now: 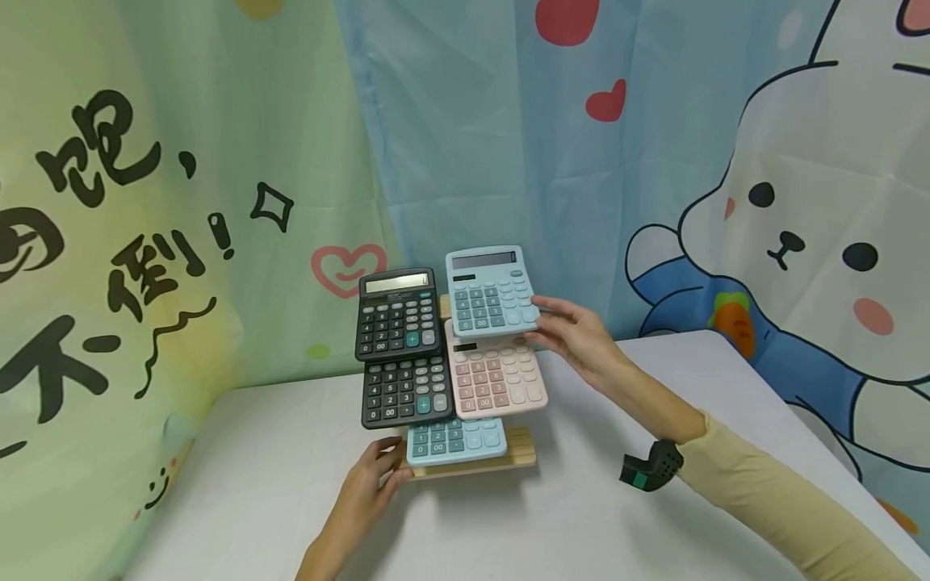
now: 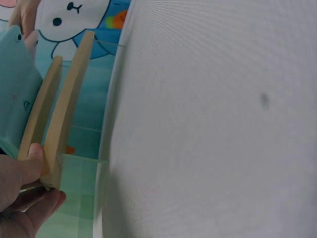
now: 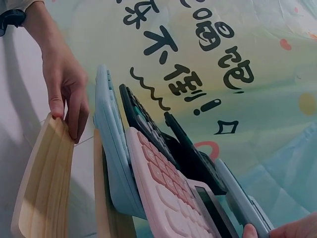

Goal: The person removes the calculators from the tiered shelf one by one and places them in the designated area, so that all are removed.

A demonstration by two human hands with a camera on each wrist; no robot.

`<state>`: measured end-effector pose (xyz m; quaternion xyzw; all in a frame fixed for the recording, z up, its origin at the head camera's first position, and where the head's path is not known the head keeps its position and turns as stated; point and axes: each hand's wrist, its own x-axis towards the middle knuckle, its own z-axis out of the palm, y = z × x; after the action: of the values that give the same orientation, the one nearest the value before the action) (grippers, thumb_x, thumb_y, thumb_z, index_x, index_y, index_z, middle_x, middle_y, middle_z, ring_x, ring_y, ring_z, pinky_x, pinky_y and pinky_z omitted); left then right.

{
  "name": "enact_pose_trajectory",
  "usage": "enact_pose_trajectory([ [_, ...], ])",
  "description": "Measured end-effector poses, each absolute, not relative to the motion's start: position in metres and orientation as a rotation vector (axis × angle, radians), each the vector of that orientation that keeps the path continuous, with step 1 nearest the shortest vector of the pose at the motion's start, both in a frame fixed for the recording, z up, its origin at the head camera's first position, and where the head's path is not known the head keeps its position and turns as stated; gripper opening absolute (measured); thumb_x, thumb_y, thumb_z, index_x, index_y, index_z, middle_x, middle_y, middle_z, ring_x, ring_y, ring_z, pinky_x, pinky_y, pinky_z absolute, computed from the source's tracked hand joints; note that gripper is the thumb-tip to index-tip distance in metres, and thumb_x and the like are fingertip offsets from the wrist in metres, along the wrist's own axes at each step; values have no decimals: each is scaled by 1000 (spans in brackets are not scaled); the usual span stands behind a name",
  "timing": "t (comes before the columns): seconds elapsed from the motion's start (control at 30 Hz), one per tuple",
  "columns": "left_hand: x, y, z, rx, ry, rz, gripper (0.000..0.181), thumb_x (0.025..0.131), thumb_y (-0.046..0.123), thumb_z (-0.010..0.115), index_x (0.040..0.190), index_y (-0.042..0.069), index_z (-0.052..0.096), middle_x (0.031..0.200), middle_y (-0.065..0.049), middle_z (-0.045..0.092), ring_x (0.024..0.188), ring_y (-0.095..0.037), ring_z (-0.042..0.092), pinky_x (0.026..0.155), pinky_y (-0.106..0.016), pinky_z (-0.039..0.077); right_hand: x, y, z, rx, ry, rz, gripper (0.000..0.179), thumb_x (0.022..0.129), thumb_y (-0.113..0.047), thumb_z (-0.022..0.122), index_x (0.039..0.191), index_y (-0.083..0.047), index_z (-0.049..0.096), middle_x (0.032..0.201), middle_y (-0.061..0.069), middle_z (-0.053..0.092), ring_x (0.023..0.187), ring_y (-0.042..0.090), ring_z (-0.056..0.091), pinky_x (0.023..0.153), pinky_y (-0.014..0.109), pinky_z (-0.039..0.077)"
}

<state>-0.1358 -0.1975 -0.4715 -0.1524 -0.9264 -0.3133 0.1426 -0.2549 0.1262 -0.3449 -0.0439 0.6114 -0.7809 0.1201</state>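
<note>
A tiered wooden stand (image 1: 520, 449) carries several calculators. My left hand (image 1: 363, 486) grips its lower left end; in the left wrist view, thumb and fingers hold the wooden slat (image 2: 68, 106) from both sides. My right hand (image 1: 584, 342) pinches the right edge of the upper light blue calculator (image 1: 488, 292), which faces me at the top right. Below that is a pink calculator (image 1: 500, 378), its top part covered. At the left, a black calculator (image 1: 396, 316) overlaps a second black calculator (image 1: 408, 392). A lower light blue calculator (image 1: 456, 442) sits at the front.
The stand is on a white tabletop (image 1: 276, 452). Close behind hangs a printed curtain (image 1: 450, 161) with a cartoon rabbit, hearts and black lettering. A black device (image 1: 654, 466) is strapped at my right wrist, beside the beige sleeve (image 1: 777, 500).
</note>
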Motion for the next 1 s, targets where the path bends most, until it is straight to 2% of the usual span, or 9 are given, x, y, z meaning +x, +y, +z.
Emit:
enact_pose_trajectory([
  [0.2, -135, -197, -471, -428, -2679, -914, 40, 86, 20, 69, 116, -6, 67, 121, -16, 64, 111, -33, 64, 93, -46, 53, -254, 132, -343, -136, 1830, -2292, 50, 101, 0, 43, 150, -3, 33, 155, 21, 30, 109, 7, 62, 98, 20, 50],
  [0.47, -136, -198, -472, -431, -2675, -909, 40, 86, 20, 69, 116, -5, 67, 121, -15, 64, 111, -32, 64, 92, -46, 53, -255, 146, -347, -125, 1850, -2324, 49, 101, 1, 42, 149, -1, 32, 158, 19, 26, 100, 0, 65, 94, 18, 52],
  [1.0, -136, -198, -473, -444, -2664, -887, 38, 85, 21, 70, 115, -4, 68, 119, -15, 64, 109, -31, 65, 89, -44, 55, -255, 175, -348, -59, 1853, -2407, 51, 101, -2, 46, 150, 0, 31, 155, 23, 26, 96, 1, 68, 90, 18, 53],
])
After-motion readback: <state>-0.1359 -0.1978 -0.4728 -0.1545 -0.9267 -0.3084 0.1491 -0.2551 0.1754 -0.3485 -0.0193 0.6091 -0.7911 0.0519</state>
